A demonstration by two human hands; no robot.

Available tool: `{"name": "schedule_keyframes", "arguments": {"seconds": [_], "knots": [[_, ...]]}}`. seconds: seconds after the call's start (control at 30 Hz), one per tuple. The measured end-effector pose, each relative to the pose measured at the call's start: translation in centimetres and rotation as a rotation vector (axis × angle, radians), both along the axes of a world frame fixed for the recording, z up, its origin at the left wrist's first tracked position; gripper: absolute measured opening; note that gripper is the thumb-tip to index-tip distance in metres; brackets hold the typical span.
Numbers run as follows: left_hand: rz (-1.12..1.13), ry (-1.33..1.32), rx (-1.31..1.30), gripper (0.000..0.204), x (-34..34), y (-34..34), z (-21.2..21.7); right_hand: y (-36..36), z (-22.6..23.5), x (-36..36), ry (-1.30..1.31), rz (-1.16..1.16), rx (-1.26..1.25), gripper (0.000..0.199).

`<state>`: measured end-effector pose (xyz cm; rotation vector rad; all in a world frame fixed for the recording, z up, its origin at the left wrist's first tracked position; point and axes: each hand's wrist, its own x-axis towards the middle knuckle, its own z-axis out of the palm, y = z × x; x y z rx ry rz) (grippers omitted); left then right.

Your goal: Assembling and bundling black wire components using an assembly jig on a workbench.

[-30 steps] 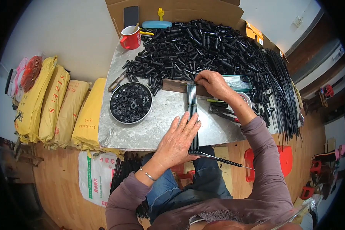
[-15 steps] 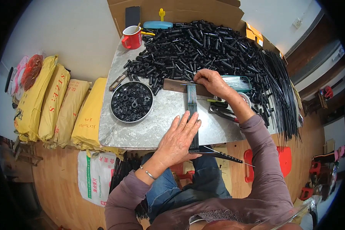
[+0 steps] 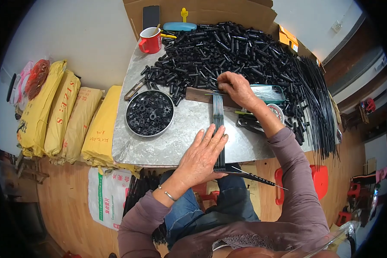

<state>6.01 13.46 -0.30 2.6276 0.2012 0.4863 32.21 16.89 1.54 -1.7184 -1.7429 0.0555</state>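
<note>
A row of thin dark rods lies side by side across the table's front edge, far ends on a brown wooden bar. My left hand rests over the rods near that edge, fingers stretched out. Below it, a black strip with a beaded, pointed end sticks out to the right, crossing the rods' near ends. At the far ends, the fingers of my right hand are closed in a pinch; their tips are partly hidden. A thin wire lies crosswise over the rods beside those fingers.
A heap of black tubular parts covers the table's back. A round tray of black rings stands left, a red mug behind it. Pliers and a teal box of thin pale pieces lie right, beside long black rods.
The whole view has shifted slightly. Both hands keep nearly the same places on the rods, the right one still pinched at their far ends.
</note>
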Motion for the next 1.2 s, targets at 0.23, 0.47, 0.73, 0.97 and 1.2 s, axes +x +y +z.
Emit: {"name": "schedule_keyframes", "arguments": {"seconds": [0.23,0.47,0.73,0.97,1.2], "knots": [[0.018,0.004,0.022,0.078,-0.3,0.0,-0.3,-2.7,1.8,1.3,-0.447,0.0,-0.292,0.013],[0.008,0.035,0.07,0.1,-0.1,0.0,-0.1,-1.4,0.7,0.3,-0.376,0.043,-0.154,0.011],[0.004,0.002,0.036,0.096,-0.3,0.2,-0.3,-4.2,2.9,-4.1,-0.56,0.283,0.054,0.028],[-0.195,-0.188,0.031,0.036,-2.5,2.0,4.5,-5.6,3.5,-5.4,-0.684,0.326,0.086,0.033],[0.228,-0.828,-0.343,0.019,-9.9,1.5,20.3,-15.8,9.7,-18.5,1.011,0.95,-0.83,0.021]]}}
